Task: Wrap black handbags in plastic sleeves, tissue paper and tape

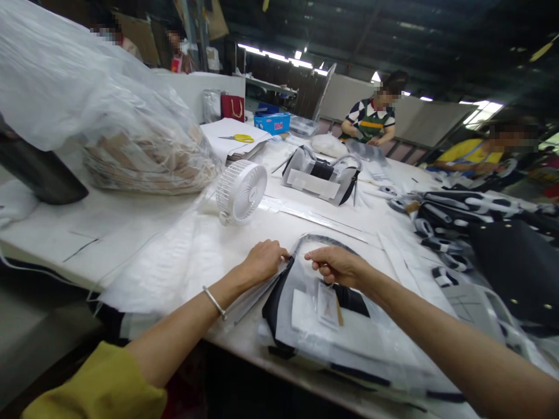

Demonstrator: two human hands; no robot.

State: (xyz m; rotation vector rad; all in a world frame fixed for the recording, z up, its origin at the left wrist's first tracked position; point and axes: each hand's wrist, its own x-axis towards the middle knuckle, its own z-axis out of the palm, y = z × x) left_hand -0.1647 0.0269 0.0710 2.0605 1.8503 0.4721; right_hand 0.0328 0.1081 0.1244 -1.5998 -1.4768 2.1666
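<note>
The only writing is some red letters on the blue box [272, 123] at the far edge of the counter [131, 233], too small to read. The print on the tag [327, 305] inside the plastic sleeve [375, 343] is no clearer. The counter is long and white, in a dim workshop with strip lights, and other people work along its far side. At the near edge lies a black and grey bag [279, 297] in the sleeve. The left hand [264, 262] has its grip closed on the sleeve's open end, fingers curled. The right hand [336, 265] pinches the same end just beside it. Behind the hands stands a small white fan [240, 192], with a grey bag [321, 177] and yellow scissors [240, 138] further back. A big clear sack [131, 134] fills the left end, and a heap of black and white bags [480, 233] crowds the right.
</note>
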